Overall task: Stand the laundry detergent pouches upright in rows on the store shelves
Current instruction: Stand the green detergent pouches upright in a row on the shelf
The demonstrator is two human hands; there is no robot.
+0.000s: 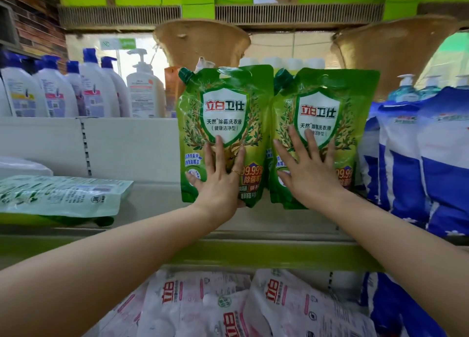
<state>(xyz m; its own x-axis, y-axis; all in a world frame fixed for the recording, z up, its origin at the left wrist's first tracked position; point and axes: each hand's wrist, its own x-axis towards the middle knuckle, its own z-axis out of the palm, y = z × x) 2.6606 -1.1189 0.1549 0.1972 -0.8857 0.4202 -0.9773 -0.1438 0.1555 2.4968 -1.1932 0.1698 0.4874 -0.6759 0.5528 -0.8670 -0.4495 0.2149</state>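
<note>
Two green detergent pouches stand upright side by side on the middle shelf [157, 197]. My left hand [218, 179] lies flat with spread fingers against the front of the left pouch [223, 108]. Pressed the same way on the right pouch [327, 105] is my right hand [307, 169]. Neither hand grips anything. Another green pouch [58, 197] lies flat on the shelf at the left, back side up.
Blue and white pouches [416, 164] stand in a row at the right. White pump bottles [63, 90] fill the shelf behind at the left. Pink and white pouches [228, 306] lie jumbled on the lower shelf. Woven hats [203, 42] hang above.
</note>
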